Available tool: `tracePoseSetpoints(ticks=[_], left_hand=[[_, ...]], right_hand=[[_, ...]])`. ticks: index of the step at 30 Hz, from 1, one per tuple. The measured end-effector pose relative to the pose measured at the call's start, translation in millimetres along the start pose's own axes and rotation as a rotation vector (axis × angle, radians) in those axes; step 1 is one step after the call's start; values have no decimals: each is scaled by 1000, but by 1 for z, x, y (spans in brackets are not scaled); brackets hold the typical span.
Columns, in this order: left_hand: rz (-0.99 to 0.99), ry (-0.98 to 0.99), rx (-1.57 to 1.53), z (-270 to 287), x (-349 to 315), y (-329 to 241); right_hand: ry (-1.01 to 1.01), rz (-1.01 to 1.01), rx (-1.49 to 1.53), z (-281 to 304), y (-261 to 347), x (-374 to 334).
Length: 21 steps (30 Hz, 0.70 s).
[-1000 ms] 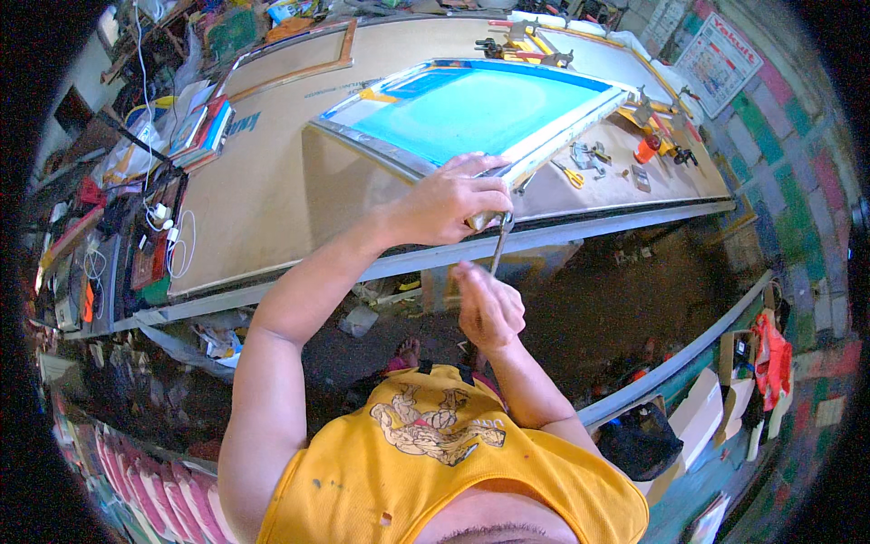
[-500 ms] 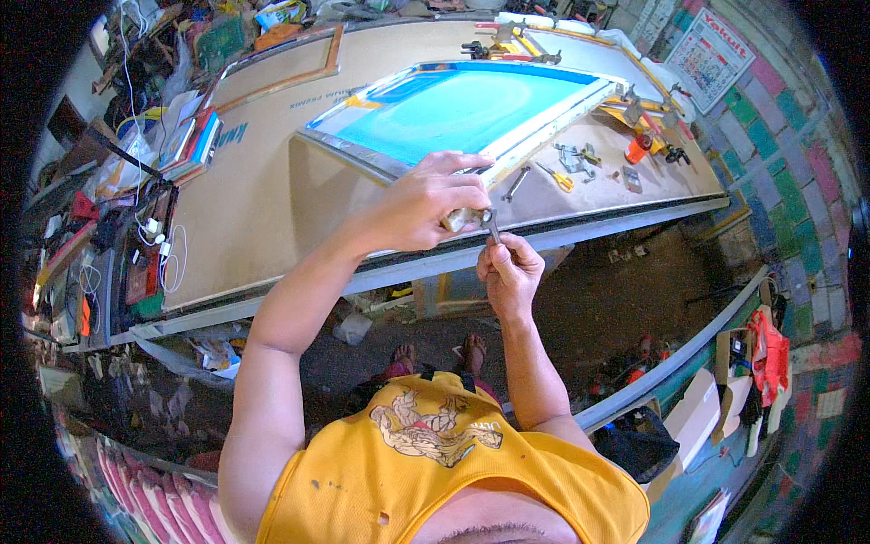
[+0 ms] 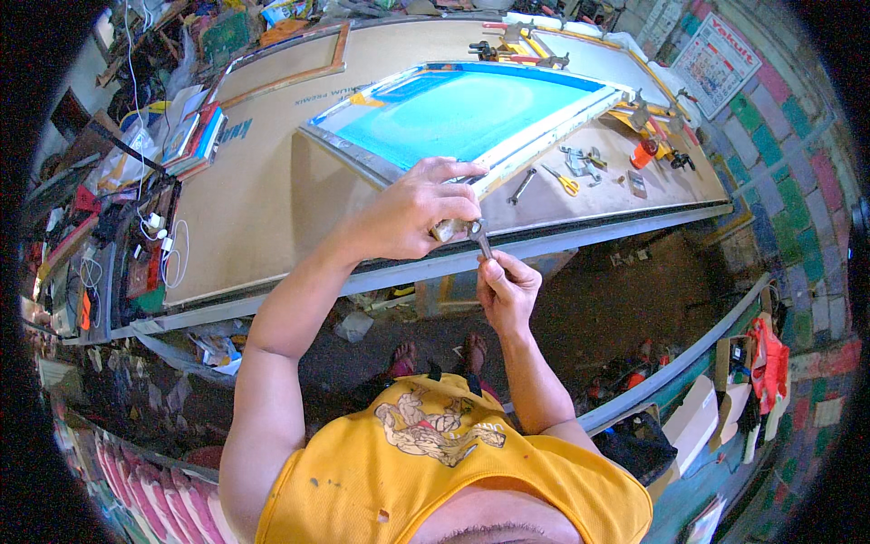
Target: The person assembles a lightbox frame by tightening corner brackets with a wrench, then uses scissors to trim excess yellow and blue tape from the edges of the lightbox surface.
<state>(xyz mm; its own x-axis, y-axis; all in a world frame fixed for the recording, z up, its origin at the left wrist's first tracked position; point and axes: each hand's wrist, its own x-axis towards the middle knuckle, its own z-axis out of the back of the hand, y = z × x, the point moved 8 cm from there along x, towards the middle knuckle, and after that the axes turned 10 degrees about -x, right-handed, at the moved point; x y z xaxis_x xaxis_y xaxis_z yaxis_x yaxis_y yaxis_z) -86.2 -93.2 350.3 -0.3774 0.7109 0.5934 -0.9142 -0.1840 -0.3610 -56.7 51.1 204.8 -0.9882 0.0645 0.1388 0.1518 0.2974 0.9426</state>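
A screen printing frame [image 3: 530,150] with bright blue mesh is tilted above the table, its near corner at my left hand [image 3: 419,210]. The fingers of that hand are closed over this corner. A brownish, worn piece [image 3: 448,230] shows beneath them; whether it belongs to the frame I cannot tell. In a pinch of thumb and fingers, my right hand [image 3: 509,292] holds a small metal wrench [image 3: 483,243] by its lower end. The wrench's head is up against the corner beside my left fingertips. What it sits on is hidden.
On the board-topped table [image 3: 245,199], right of the frame, lie another wrench [image 3: 523,185], yellow scissors [image 3: 567,184], metal clamp parts [image 3: 583,161] and an orange-red container [image 3: 643,153]. Books [image 3: 201,145] stand at the left. Clamps [image 3: 521,56] and a wooden frame [image 3: 340,50] are farther back.
The wrench has swung so that its head points farther left, and its handle leans more. My right hand has dropped slightly. My left hand keeps its hold and has shifted a little left.
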Motion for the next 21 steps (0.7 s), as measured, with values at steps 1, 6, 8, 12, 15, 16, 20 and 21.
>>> tracePoseSetpoints(ticks=[1, 6, 8, 12, 15, 16, 20, 21], left_hand=[[-2, 1, -3, 1, -1, 0], [3, 16, -2, -1, -1, -2], [2, 31, -12, -8, -2, -1], [-1, 46, -6, -30, -5, -1], [62, 77, 72, -39, -8, 8], [55, 91, 66, -40, -6, 7], [81, 194, 101, -52, -8, 4], [96, 225, 120, -58, -10, 5]], right_hand=[[-10, -9, -18, 0, 0, 0], [56, 34, -9, 13, 1, 28], [38, 5, 76, 30, 10, 54], [117, -27, 245, 11, 57, 92], [176, -98, 53, -3, 75, 103], [204, -114, -35, -5, 86, 103], [250, -28, -393, -21, 118, 92], [242, 33, -492, -26, 125, 87]])
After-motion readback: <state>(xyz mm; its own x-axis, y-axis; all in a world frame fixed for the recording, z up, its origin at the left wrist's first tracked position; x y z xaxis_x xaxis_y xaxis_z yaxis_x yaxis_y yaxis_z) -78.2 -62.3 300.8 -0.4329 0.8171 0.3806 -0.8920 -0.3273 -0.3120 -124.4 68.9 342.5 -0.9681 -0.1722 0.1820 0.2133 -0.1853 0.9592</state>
